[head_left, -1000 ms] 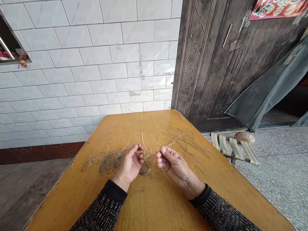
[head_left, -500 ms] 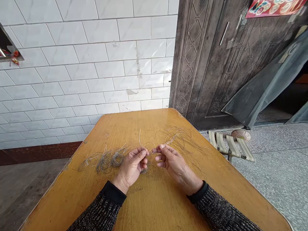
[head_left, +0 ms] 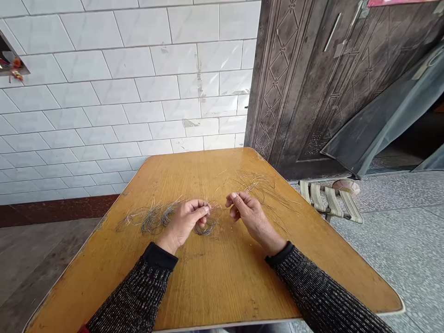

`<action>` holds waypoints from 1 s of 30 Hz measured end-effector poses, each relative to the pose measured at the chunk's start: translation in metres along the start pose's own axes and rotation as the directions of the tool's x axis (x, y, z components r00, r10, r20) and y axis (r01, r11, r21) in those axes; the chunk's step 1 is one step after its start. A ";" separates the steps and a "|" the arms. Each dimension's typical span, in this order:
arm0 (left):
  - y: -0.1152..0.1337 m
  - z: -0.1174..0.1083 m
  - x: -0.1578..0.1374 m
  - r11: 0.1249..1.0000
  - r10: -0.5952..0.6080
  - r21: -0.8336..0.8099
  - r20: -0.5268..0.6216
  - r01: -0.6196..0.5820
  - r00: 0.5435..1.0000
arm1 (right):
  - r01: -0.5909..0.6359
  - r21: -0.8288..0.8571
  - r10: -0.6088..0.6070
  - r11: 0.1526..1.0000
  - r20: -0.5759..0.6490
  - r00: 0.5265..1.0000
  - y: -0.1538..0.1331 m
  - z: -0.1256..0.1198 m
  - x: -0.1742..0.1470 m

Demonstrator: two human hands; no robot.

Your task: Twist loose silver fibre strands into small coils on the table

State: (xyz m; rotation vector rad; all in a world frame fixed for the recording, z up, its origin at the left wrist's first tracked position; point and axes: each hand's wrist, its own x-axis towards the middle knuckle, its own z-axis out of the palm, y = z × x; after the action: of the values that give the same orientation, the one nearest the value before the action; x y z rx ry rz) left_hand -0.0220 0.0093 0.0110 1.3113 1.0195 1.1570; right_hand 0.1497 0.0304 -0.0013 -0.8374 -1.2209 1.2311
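Note:
My left hand [head_left: 185,221] is closed, thumb and forefinger pinching a thin metal wire [head_left: 215,206] that bends out to the right in a fine loop. Just right of it, separated by a small gap, my right hand [head_left: 250,217] has its thumb and forefinger pressed together. Whatever those fingers hold, if anything, is too fine to make out. Below the left fingertips a small wire coil [head_left: 208,227] lies on the wooden table [head_left: 215,282]. Several grey wire coils [head_left: 151,221] sit to the left, partly covered by that hand. Beyond the right hand, loose straight wires [head_left: 265,187] are scattered.
A white tiled wall [head_left: 149,88] stands behind the table's far edge. To the back right is a dark carved door [head_left: 294,92] with a grey curtain [head_left: 385,120]. A folding stool with striped straps [head_left: 331,201] is on the floor at the right.
My hands have drawn slightly apart; the wire that stretched between them now shows only at the left hand. The view has tilted down, bringing the table's near edge into sight.

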 end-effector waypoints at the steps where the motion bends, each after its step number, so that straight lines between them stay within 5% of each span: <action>1: 0.000 -0.002 0.001 0.996 0.029 0.081 -0.014 -0.028 0.999 | 0.002 -0.011 -0.002 1.000 -0.011 1.000 0.002 -0.001 0.001; 5: -0.006 -0.009 0.007 0.947 0.134 0.298 -0.035 -0.117 0.990 | -0.011 -0.070 0.008 0.997 -0.033 0.999 0.007 -0.004 0.007; 14: -0.013 -0.015 0.010 0.877 0.092 0.479 -0.098 -0.034 0.991 | 0.014 -0.262 -0.012 0.965 0.009 1.000 0.022 -0.013 0.018; 18: -0.016 -0.011 0.011 0.728 0.091 0.685 -0.137 0.028 0.986 | 0.042 -0.402 -0.018 0.915 0.064 0.998 0.023 -0.013 0.018; 26: -0.010 -0.014 0.008 0.412 0.366 0.907 -0.078 -0.086 0.927 | 0.181 -0.705 -0.128 0.685 0.128 0.983 0.018 -0.014 0.017; 30: -0.010 -0.019 0.010 0.324 0.482 0.938 -0.050 -0.124 0.875 | 0.217 -0.761 -0.161 0.611 0.149 0.976 0.021 -0.015 0.019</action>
State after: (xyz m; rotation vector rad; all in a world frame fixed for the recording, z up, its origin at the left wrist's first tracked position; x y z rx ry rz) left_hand -0.0384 0.0230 0.0014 2.3602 1.8991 1.1030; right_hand 0.1579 0.0547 -0.0204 -1.2476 -1.8932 0.5045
